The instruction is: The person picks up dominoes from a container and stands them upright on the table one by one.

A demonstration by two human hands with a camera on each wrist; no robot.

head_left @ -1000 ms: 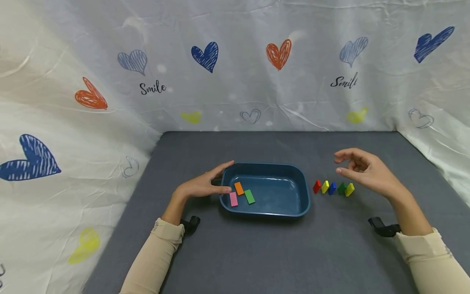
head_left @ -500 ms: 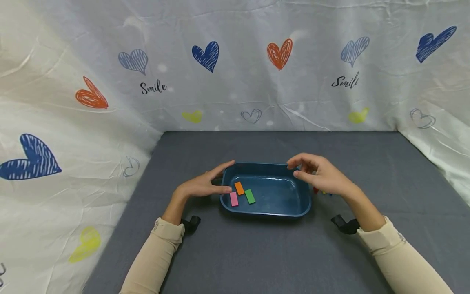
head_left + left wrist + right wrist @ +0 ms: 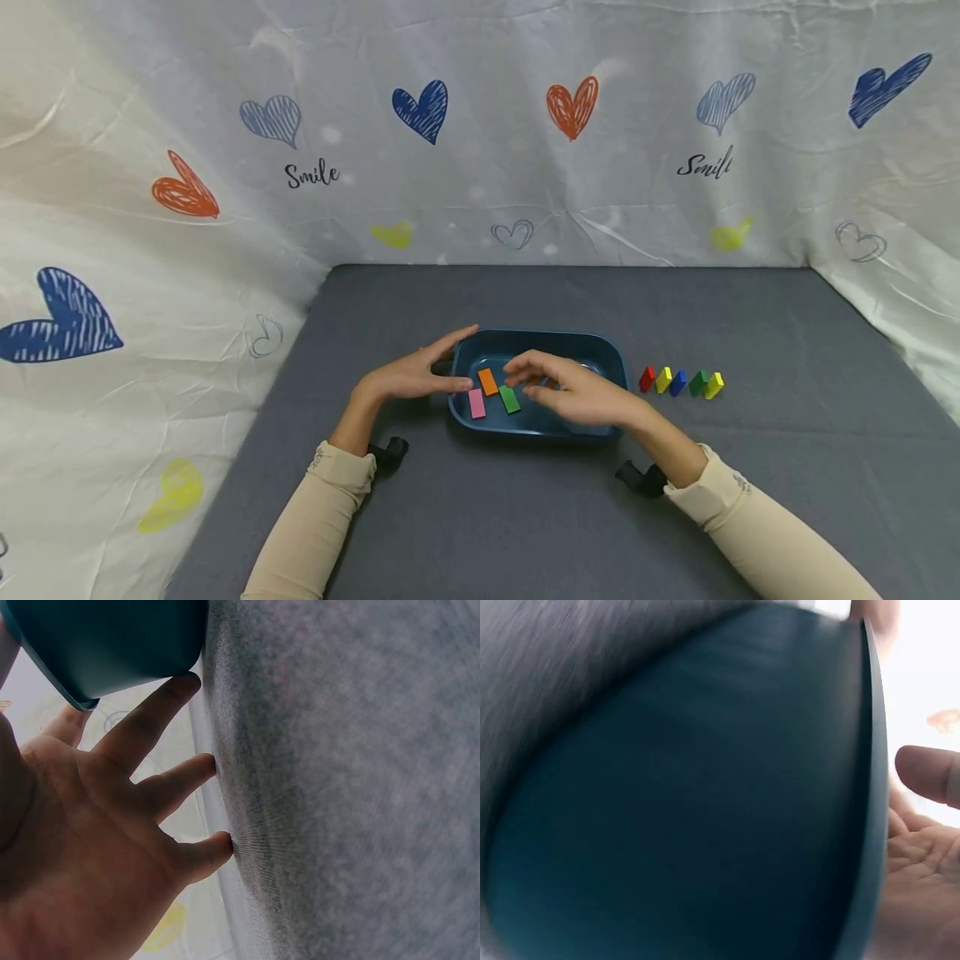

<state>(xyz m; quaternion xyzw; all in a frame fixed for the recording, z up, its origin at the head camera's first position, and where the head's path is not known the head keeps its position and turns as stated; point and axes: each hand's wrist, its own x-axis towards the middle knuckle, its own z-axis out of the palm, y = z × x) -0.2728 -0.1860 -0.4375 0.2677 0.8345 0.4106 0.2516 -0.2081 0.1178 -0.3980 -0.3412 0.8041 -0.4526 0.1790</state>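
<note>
Loosely bent right hand (image 3: 570, 390) over tray (image 3: 525, 426), left hand (image 3: 408, 375) splayed against it.

**One word, twice**

The white backdrop cloth (image 3: 480, 42) bears "Smile" (image 3: 312, 174) in black script at left — and a second "Smile" (image 3: 705, 163) at right, its final letter incomplete. Small dark marks (image 3: 741, 481) on the right sleeve (image 3: 772, 529) are illegible.
</note>
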